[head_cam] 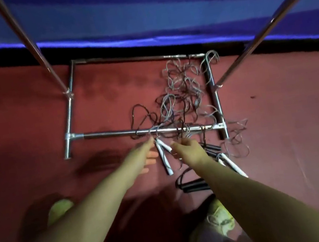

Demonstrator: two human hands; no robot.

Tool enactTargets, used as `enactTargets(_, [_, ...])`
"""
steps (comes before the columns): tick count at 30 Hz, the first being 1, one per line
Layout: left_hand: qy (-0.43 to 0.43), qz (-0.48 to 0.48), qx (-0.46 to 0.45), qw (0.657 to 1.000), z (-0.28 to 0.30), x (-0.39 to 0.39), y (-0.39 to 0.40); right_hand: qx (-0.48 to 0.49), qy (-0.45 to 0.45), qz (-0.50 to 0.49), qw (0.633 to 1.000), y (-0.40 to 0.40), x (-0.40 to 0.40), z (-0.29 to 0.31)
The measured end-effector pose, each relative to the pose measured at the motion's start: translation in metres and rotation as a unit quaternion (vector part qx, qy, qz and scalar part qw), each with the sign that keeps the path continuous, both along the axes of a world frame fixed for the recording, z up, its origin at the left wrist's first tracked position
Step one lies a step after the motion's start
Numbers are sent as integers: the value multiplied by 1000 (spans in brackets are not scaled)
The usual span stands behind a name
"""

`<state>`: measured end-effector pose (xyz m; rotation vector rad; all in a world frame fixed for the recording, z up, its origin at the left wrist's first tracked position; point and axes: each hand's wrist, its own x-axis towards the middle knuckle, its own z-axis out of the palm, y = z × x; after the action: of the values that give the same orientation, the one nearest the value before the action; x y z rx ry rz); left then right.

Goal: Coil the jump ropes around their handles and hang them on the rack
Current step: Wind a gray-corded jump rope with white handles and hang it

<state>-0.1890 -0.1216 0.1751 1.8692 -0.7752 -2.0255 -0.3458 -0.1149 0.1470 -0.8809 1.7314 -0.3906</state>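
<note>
A sports or exercise room is showing here, seen from above. A dull red floor [28,121] is stretching across the frame, meeting a black strip and a blue padded mat or wall covering [156,5] along the far edge. A chrome tube rack [69,106] is standing on the floor, its rectangular base lying flat and two poles rising toward the camera. Grey and black jump ropes [182,87] are lying tangled across the right side of the base, with white handles [163,158] and black handles [194,185] resting just in front of its near bar. A person in yellow-green shoes [60,209] is standing over them.
</note>
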Motion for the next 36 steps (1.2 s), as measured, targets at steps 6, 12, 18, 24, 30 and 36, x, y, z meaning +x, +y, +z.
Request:
enactTargets(6, [-27,-21,77,996,-93,17,10,60,70,83,992,-5,0,-99])
enactTargets(12, [-52,19,62,997,-145,34,-12,29,164,88,982,-43,21,-162])
enactTargets(18, [-47,9,44,998,-172,38,-6,103,314,178,927,-37,39,-207])
enactTargets(24, [-40,44,44,997,-171,45,4,113,134,106,979,-31,45,-197])
enactTargets(30, [30,107,89,990,-121,40,-8,41,-135,-133,981,-48,27,-111])
enactTargets(36, [207,9,141,968,-30,41,6,17,-267,-140,953,-45,27,7])
